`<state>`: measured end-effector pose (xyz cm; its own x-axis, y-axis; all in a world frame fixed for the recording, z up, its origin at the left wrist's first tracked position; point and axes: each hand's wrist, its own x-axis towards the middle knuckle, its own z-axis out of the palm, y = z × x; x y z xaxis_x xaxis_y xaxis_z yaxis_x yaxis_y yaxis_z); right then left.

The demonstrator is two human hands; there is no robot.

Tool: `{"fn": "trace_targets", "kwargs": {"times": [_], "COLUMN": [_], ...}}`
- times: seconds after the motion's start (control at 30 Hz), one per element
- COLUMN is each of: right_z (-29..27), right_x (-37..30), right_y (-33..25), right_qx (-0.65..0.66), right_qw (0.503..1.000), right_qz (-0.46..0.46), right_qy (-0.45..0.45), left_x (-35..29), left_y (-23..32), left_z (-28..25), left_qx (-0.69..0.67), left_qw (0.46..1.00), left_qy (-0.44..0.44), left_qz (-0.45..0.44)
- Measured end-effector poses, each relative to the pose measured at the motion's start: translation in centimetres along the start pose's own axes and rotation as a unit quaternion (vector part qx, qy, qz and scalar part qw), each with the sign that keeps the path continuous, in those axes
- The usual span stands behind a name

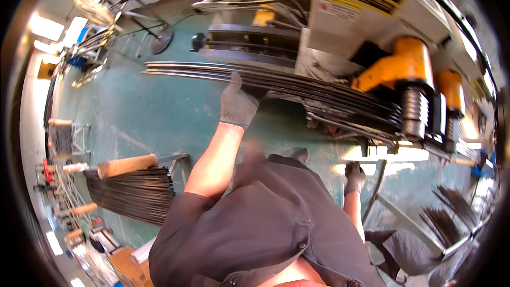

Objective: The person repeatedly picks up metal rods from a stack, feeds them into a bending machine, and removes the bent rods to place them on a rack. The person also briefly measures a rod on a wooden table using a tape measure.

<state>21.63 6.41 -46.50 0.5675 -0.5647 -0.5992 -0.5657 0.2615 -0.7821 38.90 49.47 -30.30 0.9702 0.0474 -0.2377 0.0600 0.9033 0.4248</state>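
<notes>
My left hand, in a grey knitted glove, is closed around a bundle of long thin metal rods, its thumb on top and its fingers hidden beneath. The rods run from the upper middle toward the right, and their right ends lie by the orange clamp-like parts of a machine. My right hand, also gloved, is apart from the rods, low on the right beside a metal stand leg. Its fingers are dark and indistinct, so I cannot tell whether they hold anything.
At left, a stack of dark rods lies on a rack beside a brown padded roller. More dark rods rest on a frame at right. The white machine housing stands ahead over the green floor. A cardboard box sits lower left.
</notes>
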Motion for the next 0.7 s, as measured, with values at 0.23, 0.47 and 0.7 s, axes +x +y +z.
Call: {"fn": "trace_targets", "kwargs": {"times": [0.23,0.47,0.7], "right_z": [-6.6,-0.7,7.2], "right_x": [0.9,-8.4,-10.9], "right_y": [15.0,20.1,16.6], "right_qx": [-0.496,-0.25,-0.307], "right_qw": [0.864,0.959,0.951], "right_qz": [0.01,0.109,0.041], "right_qy": [0.092,0.074,0.004], "left_x": [2.7,5.3,4.4], "left_y": [20.5,34.1,33.1], "left_z": [-11.1,-19.5,-21.4], "left_qx": [0.042,0.087,0.166], "left_qw": [0.979,0.937,0.954], "left_qy": [0.102,0.249,0.152], "left_qz": [0.17,0.228,0.2]}}
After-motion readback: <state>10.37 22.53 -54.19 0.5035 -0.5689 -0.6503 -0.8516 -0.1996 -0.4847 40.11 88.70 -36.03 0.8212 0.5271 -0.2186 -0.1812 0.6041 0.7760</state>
